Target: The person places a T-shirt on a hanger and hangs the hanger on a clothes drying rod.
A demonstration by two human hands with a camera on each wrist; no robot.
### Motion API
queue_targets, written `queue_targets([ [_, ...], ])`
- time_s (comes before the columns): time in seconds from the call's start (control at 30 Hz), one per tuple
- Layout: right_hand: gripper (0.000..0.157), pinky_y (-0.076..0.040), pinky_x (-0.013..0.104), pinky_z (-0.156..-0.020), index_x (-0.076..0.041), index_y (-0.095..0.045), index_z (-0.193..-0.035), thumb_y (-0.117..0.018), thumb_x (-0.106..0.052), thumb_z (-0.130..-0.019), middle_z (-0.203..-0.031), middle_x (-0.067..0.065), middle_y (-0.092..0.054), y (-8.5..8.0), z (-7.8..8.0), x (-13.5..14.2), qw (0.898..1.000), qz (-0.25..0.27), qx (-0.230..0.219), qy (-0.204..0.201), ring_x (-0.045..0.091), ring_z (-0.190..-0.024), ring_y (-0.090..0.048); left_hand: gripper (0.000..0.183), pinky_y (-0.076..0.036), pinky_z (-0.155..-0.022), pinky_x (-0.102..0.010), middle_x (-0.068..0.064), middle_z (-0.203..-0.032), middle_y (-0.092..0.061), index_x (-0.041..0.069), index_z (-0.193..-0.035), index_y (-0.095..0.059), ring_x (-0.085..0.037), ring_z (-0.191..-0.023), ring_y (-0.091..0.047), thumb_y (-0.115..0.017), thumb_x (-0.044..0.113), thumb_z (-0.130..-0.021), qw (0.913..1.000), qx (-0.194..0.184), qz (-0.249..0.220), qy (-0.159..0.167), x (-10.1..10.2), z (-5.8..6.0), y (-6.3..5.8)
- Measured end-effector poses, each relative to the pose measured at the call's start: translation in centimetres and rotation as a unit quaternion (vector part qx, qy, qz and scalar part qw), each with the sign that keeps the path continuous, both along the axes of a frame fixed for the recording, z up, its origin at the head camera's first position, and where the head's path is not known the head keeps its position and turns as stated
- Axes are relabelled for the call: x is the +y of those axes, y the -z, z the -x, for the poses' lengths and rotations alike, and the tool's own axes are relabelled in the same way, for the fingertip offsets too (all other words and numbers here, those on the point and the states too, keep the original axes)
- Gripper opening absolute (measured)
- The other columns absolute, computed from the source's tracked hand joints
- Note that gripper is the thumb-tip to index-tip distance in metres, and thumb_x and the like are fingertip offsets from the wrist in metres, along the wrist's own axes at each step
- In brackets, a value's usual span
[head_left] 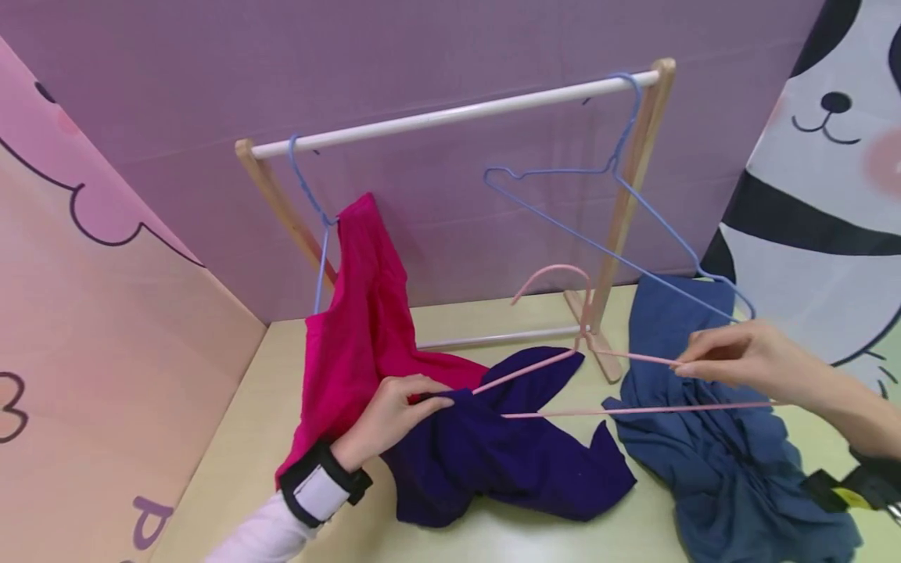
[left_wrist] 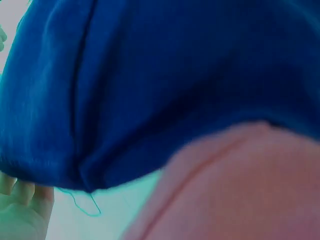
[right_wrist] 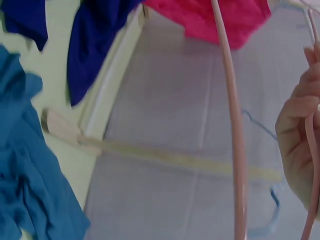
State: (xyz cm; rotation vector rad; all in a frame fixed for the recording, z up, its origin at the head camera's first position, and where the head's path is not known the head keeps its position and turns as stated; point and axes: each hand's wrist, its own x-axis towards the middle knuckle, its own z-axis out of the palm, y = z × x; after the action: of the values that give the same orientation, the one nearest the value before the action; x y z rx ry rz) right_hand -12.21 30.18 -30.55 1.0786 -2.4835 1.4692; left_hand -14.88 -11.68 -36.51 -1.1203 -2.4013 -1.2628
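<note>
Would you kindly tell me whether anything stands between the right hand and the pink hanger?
Nothing visible does: in the head view, the right hand pinches the pink hanger directly on its shoulder.

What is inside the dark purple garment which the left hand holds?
Part of the pink hanger enters the dark purple garment; its end there is covered and cannot be seen.

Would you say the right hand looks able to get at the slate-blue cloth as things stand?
Probably yes: the slate-blue cloth appears close to the right hand, much of it uncovered, though that hand is pinching the pink hanger and would likely need to let go first.
</note>
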Motion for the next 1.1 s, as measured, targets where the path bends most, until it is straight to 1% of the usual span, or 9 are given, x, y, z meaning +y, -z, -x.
queue_targets([
  [0.07,0.035,-0.026,0.025,-0.035,-0.01,-0.068,-0.087,-0.056,0.02,-0.073,-0.06,0.0,-0.045,0.6,0.1,-0.8,1.0,0.016,-0.003,-0.006,0.014,-0.042,-0.031,0.015,-0.048,-0.072,-0.021,-0.003,-0.085,-0.068,0.004,-0.091,-0.069,-0.01,-0.079,-0.062,-0.067,0.006,-0.076,1.0,-0.005,0.005,-0.005,0.4,-0.1,0.1],
  [0.13,0.034,-0.027,0.026,-0.035,-0.008,-0.068,-0.087,-0.055,0.02,-0.074,-0.06,0.001,-0.045,1.0,0.1,-1.3,1.0,0.025,-0.007,-0.011,0.014,-0.042,-0.033,0.015,-0.049,-0.073,-0.023,-0.006,-0.085,-0.068,0.002,-0.09,-0.069,-0.013,-0.081,-0.063,-0.067,0.003,-0.075,0.9997,-0.018,0.009,-0.013,0.7,-0.2,0.2],
  [0.27,0.033,-0.028,0.026,-0.035,-0.009,-0.069,-0.086,-0.056,0.018,-0.074,-0.06,0.001,-0.045,1.8,0.0,-2.3,0.999,0.035,-0.008,0.001,0.014,-0.042,-0.034,0.015,-0.05,-0.071,-0.026,-0.01,-0.084,-0.068,-0.002,-0.088,-0.068,-0.019,-0.079,-0.063,-0.067,-0.001,-0.073,0.999,-0.033,0.004,-0.031,1.0,-0.4,0.3],
  [0.4,0.032,-0.027,0.026,-0.036,-0.01,-0.069,-0.086,-0.058,0.017,-0.074,-0.059,0.001,-0.044,2.3,-0.2,-3.7,0.999,0.041,0.004,-0.013,0.013,-0.043,-0.032,0.015,-0.05,-0.071,-0.024,-0.009,-0.085,-0.068,-0.001,-0.089,-0.069,-0.016,-0.079,-0.063,-0.067,0.002,-0.074,0.9992,-0.032,-0.008,-0.023,1.5,-0.8,0.0],
  [0.5,0.03,-0.028,0.025,-0.036,-0.011,-0.069,-0.085,-0.059,0.015,-0.074,-0.061,-0.001,-0.047,2.5,-0.3,-4.8,0.999,0.041,0.007,-0.014,0.012,-0.045,-0.034,0.015,-0.049,-0.073,-0.022,-0.008,-0.087,-0.068,0.001,-0.09,-0.069,-0.013,-0.081,-0.063,-0.067,0.005,-0.076,0.9993,-0.029,-0.02,-0.012,2.1,-0.9,-0.1],
  [0.63,0.023,-0.033,0.024,-0.039,-0.011,-0.069,-0.083,-0.062,0.01,-0.075,-0.066,-0.004,-0.056,3.1,-0.2,-6.0,0.999,0.033,-0.001,0.008,0.008,-0.049,-0.041,0.016,-0.049,-0.073,-0.022,-0.008,-0.087,-0.068,0.001,-0.091,-0.069,-0.014,-0.082,-0.063,-0.067,0.006,-0.076,0.999,-0.023,-0.029,-0.023,2.9,-1.0,0.0],
  [0.77,0.015,-0.039,0.022,-0.043,-0.009,-0.069,-0.079,-0.063,0.005,-0.076,-0.069,-0.007,-0.06,4.0,0.0,-7.1,1.0,0.018,-0.007,0.019,0.004,-0.053,-0.046,0.017,-0.048,-0.072,-0.02,-0.009,-0.088,-0.068,0.0,-0.091,-0.069,-0.014,-0.083,-0.063,-0.067,0.008,-0.077,0.9988,-0.022,-0.026,-0.036,3.6,-1.1,0.1],
  [0.9,0.009,-0.042,0.022,-0.045,-0.007,-0.068,-0.077,-0.064,0.001,-0.076,-0.068,-0.01,-0.06,4.7,0.2,-8.2,1.0,0.011,-0.009,0.025,0.002,-0.054,-0.047,0.017,-0.049,-0.071,-0.02,-0.009,-0.089,-0.068,0.0,-0.092,-0.069,-0.013,-0.082,-0.063,-0.066,0.008,-0.077,0.9985,-0.023,-0.032,-0.037,4.2,-1.2,-0.1],
  [1.1,0.009,-0.041,0.023,-0.045,-0.009,-0.069,-0.076,-0.064,-0.002,-0.078,-0.066,-0.009,-0.059,5.3,0.2,-9.3,0.999,0.018,-0.027,0.038,0.004,-0.053,-0.047,0.018,-0.049,-0.073,-0.022,-0.011,-0.089,-0.067,-0.001,-0.093,-0.068,-0.016,-0.082,-0.063,-0.066,0.007,-0.078,0.9977,-0.024,-0.047,-0.043,4.3,-1.2,-0.2],
])
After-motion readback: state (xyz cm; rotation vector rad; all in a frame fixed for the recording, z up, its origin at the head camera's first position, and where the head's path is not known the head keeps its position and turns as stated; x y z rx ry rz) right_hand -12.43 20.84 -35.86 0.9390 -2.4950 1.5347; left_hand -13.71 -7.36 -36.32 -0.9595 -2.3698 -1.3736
